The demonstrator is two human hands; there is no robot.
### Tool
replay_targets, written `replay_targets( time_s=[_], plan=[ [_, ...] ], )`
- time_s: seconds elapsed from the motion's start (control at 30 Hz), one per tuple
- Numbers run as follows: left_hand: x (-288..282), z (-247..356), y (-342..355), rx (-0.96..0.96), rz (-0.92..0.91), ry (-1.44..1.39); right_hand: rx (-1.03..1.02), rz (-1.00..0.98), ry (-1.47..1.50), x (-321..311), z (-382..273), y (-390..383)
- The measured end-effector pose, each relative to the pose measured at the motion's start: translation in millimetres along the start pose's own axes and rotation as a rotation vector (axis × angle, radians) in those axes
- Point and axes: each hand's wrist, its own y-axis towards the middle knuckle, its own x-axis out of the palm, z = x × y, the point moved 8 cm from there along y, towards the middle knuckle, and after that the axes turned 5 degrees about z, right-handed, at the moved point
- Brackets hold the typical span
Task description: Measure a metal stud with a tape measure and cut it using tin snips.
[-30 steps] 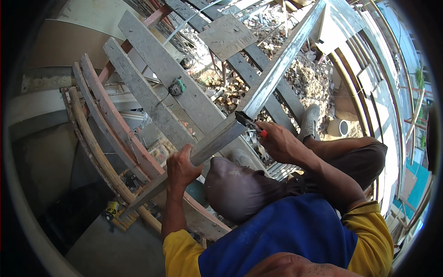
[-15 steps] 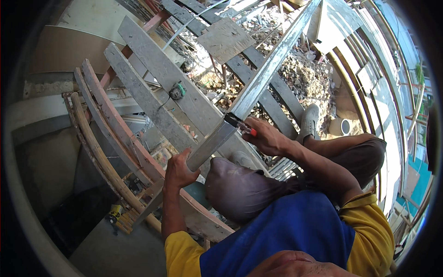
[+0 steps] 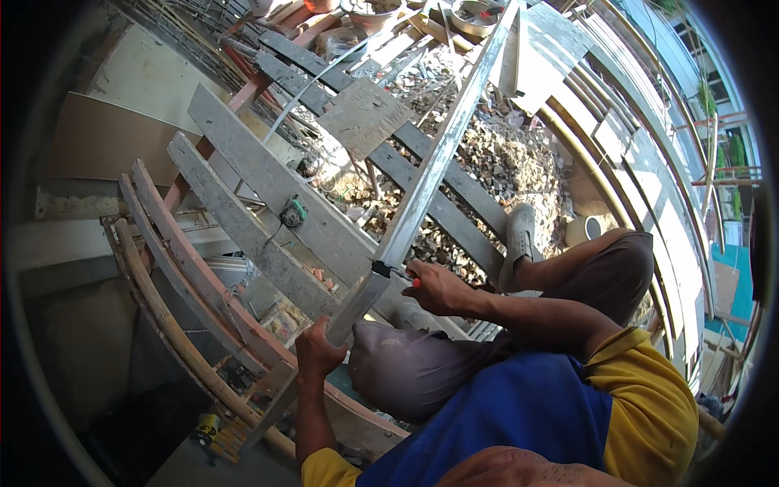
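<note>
Sunlit rubble [image 3: 540, 166] spreads beneath planks and boards at a cluttered work site, seen on my remote feed, with shaded concrete and panelling to the left. One long metal bar [image 3: 442, 154] slants from the top of my view down past a person's knee, a dark gap showing in it between two bare hands. The left hand [image 3: 320, 351] is wrapped firmly around the lower length; the right hand [image 3: 440, 287] is closed on one red-handled tool [image 3: 417, 283], probably cutters, though the fist hides most of it, held at the gap. I count two broad grey planks [image 3: 243, 148], two curved pinkish beams [image 3: 187, 250], one squarish plywood board [image 3: 365, 115] lying across two dark slats [image 3: 438, 213], and two grey shoes [image 3: 521, 231]. One green-and-black tool [image 3: 293, 213] rests on the planks. Markings on one yellow-and-black object [image 3: 209, 424], lower left, are too small for me to read.
</note>
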Motion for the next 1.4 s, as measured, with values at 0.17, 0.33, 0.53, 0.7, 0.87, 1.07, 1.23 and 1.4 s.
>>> replay_targets(
  time_s=[0.17, 0.33, 0.53, 0.7, 0.87, 1.07, 1.23, 1.4],
  plan=[
    [-4.9, 8.1, -5.0, -0.021, 0.119, 0.043, -0.118, 0.118, 0.015, -0.5, 0.9, 2.0],
    [-3.7, 11.7, -5.8, -0.026, 0.297, 0.002, 0.032, 0.135, 0.057, -4.3, -3.0, 7.1],
    [7.3, -3.4, -4.7, -0.120, 0.282, 0.067, 0.142, 0.019, 0.018, 11.2, 15.8, 8.4],
    [25.5, -20.6, 10.0, -0.180, -0.068, -0.052, 0.081, 0.037, -0.014, 25.1, 34.6, 9.7],
    [26.8, -42.4, 13.7, -0.086, -0.252, -0.273, 0.084, -0.063, -0.179, 24.2, 76.7, 11.7],
    [9.5, -45.1, 41.0, -0.192, 0.174, 0.056, 0.263, 0.106, -0.051, 39.2, 118.9, 49.9],
    [37.0, -73.8, 62.4, -0.283, 0.322, 0.192, 0.483, 0.255, 0.252, 26.2, 182.4, 85.3],
    [65.9, -67.8, 81.8, -0.324, 0.300, 0.195, 0.477, 0.349, 0.235, 17.8, 207.2, 100.0]
  ],
)
